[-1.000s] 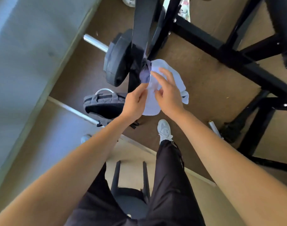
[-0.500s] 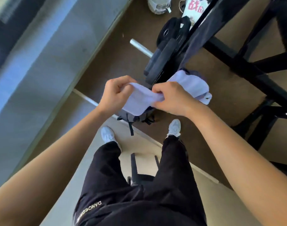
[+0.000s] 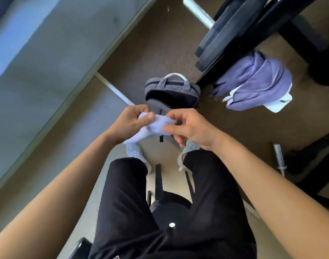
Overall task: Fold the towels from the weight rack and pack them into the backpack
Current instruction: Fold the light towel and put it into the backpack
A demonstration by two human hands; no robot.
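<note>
Person standing, both hands at waist height over the backpack [image 3: 172,94]. Left hand [image 3: 130,122] closed on the left end of a small white towel [image 3: 156,124], thumb on top. Right hand [image 3: 191,128] pinches the right end between thumb and fingers; remaining fingers loosely curled. Towel bunched between the two hands, one tail hanging below the left hand. Backpack sits on the brown floor just beyond the hands, main compartment unzipped and gaping (contents too dark to tell). Far right: purple towel [image 3: 257,81] with a white one under it, draped on the black weight rack [image 3: 272,28], next to the barbell plates [image 3: 221,34].
</note>
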